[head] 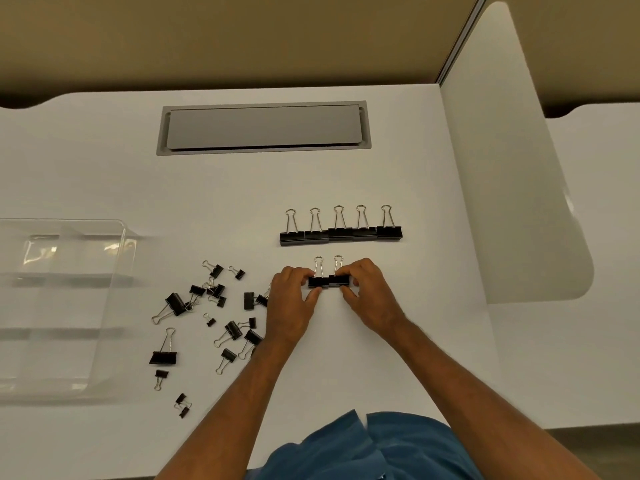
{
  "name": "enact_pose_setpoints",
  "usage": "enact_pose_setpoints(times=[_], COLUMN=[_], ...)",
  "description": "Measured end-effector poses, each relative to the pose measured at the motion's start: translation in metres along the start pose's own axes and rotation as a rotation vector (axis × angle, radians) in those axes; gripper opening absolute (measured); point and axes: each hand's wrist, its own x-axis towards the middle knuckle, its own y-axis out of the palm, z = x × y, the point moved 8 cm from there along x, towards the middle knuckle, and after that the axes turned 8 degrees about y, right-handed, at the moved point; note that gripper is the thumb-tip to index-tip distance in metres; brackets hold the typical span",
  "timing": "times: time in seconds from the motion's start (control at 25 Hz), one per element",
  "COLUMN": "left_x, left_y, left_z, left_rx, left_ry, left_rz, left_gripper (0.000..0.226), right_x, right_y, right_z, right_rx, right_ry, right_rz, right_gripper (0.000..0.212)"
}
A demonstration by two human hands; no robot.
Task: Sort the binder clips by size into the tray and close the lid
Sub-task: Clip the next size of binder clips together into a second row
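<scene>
1. Two black metal binder clips with silver wire handles sit side by side, touching, just right of the frame's centre: the left clip of the pair (317,281) and the right clip of the pair (339,279), handles pointing toward the top of the frame.
2. The left hand (292,299) pinches the left clip of the pair between curled fingers above and thumb below; the right hand (367,289) pinches the right clip of the pair the same way.
3. Above the hands, a row of five larger black binder clips (341,233) lies on the white table (433,341), bodies touching edge to edge, wire handles pointing to the top of the frame.
4. Left of the hands, in the lower-left middle of the frame, a loose scatter of black binder clips in mixed sizes (207,317) lies at all angles; some overlap, and the nearest ones are partly hidden behind the left hand.
5. At the left edge of the frame stands a clear plastic compartment tray (117,289), its dividers visible; no clips show inside it.
6. Toward the top centre, a grey rectangular cable hatch (263,128) is set flush in the table.
7. A white rounded divider panel (512,168) rises at the right of the frame.
8. A blue garment (381,448) fills the bottom centre, between the bare forearms.
</scene>
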Motion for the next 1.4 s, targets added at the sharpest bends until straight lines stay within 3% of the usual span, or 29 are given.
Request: enact_pose_setpoints(times=[0.8,0.96,1.2,1.4], left_x=[0.0,-0.001,-0.013,-0.035], left_y=[0.004,0.005,-0.001,-0.03], left_z=[-0.002,-0.002,0.002,0.009], left_rx=[0.067,0.095,-0.037,-0.237], left_ry=[-0.021,-0.009,0.01,-0.039], left_rz=[0.01,0.019,0.103,0.198], left_gripper=[0.034,0.036,0.045,0.038], right_x=[-0.004,-0.007,-0.022,-0.046], right_y=[-0.001,-0.003,-0.006,-0.009], right_z=[-0.003,-0.004,-0.007,-0.007], right_rx=[0.003,0.035,0.114,0.251], right_ry=[0.006,0.03,0.142,0.312], right_rz=[0.006,-0.006,-0.114,-0.272], right_gripper=[0.026,0.037,0.049,0.045])
